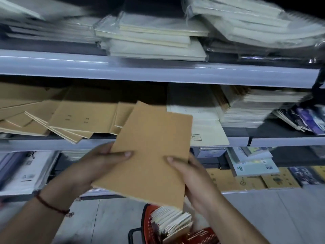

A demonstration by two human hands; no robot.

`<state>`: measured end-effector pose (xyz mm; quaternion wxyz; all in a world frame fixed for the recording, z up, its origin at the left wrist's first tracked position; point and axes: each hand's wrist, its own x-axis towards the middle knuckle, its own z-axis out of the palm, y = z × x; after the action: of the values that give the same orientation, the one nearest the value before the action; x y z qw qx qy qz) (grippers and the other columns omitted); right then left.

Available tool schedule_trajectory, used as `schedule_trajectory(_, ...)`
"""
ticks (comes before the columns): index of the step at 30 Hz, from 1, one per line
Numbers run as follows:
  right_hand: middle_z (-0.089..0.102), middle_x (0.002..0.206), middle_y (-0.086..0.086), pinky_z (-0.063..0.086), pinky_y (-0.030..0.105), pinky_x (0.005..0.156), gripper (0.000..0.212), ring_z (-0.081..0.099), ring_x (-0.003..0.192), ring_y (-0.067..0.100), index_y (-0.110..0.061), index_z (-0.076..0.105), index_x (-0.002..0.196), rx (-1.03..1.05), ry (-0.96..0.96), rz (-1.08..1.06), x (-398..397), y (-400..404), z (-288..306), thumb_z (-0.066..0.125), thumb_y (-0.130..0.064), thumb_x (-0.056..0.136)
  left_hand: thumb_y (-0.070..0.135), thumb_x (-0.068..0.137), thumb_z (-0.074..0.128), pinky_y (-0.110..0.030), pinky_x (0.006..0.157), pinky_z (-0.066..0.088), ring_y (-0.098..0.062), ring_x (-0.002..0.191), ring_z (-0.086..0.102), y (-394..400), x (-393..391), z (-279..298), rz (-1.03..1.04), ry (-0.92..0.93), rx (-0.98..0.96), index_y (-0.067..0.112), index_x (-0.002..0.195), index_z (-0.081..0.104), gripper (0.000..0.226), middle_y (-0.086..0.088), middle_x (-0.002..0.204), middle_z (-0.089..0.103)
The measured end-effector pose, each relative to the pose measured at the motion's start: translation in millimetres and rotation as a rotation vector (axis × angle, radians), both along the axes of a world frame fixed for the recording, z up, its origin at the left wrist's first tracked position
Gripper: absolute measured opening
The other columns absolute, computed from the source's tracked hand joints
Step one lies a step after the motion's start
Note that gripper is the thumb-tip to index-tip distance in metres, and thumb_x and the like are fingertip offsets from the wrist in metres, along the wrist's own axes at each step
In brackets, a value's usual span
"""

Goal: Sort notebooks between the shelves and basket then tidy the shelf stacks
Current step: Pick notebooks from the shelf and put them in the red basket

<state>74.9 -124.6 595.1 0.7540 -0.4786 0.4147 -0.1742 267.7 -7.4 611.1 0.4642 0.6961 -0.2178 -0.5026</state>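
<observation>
Slanted kraft-brown notebooks (58,118) lie fanned and overlapping on the left of the grey metal middle shelf (52,144), a loose stack that looks due for squaring.

In front of them a person's left hand (98,161), a red cord bracelet (51,205) on the wrist, pinches the near left edge of a plain brown card-covered notebook (151,152), thumb on the cover and fingers underneath.

The notebook is held tilted in mid-air, in front of the middle shelf and above a red plastic basket (147,217) packed with more notebooks (172,221) on the pale floor.

The right hand (195,184) grips its lower right corner in the same way, thumb laid flat on top.

The cover appears thin, light and slightly flexible, with a matt surface unlikely to slip; holding it by two opposite edges should keep it flat, while a one-corner hold would probably let it sag.

To the right sit white paper stacks (260,106) and purple-covered spiral pads (306,120).
</observation>
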Motion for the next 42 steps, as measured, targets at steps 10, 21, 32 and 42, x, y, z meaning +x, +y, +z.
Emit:
schedule_trajectory(10,0.065,0.116,-0.003,0.054,0.039,0.095,0.05,0.066,0.104,0.018,-0.02,0.053,0.133,-0.428,0.186,0.022,112.7,-99.2,-14.3,0.072,-0.016,0.087,0.009,0.09,0.066,-0.033,0.062,0.057,-0.026,0.092,0.069,-78.5,76.0,-5.6,0.341,-0.108,-0.134,0.02,0.116,0.06,0.029,-0.009,0.11,0.069)
schedule_trajectory(21,0.057,0.138,0.004,0.047,0.037,0.096,0.048,0.055,0.124,0.027,-0.025,0.053,0.14,-1.12,0.984,0.439,137.3,-143.9,-28.1,0.049,-0.044,0.096,0.027,0.094,0.051,-0.032,0.09,0.046,-0.028,0.113,0.06,-103.1,90.9,-40.1,-0.203,-1.234,0.246,0.029,0.138,0.056,0.044,-0.005,0.131,0.063)
schedule_trajectory(32,0.062,0.108,0.006,0.051,0.036,0.074,0.04,0.063,0.092,0.029,-0.019,0.055,0.125,-1.408,0.799,0.319,63.7,-105.8,-23.2,0.04,-0.048,0.101,0.041,0.092,0.046,-0.031,0.064,0.047,-0.027,0.081,0.068,-68.6,32.7,-59.4,-0.201,-1.436,-0.236,0.024,0.111,0.068,0.034,-0.001,0.098,0.073)
schedule_trajectory(42,0.065,0.124,0.004,0.049,0.037,0.094,0.034,0.062,0.11,0.024,-0.025,0.061,0.124,-1.146,0.948,0.99,-82.4,-55.3,-190.7,0.042,-0.04,0.1,0.053,0.089,0.042,-0.03,0.074,0.056,-0.021,0.092,0.07,-30.0,-71.6,-239.9,-0.734,-1.143,0.092,0.03,0.112,0.068,0.042,0.005,0.105,0.072)
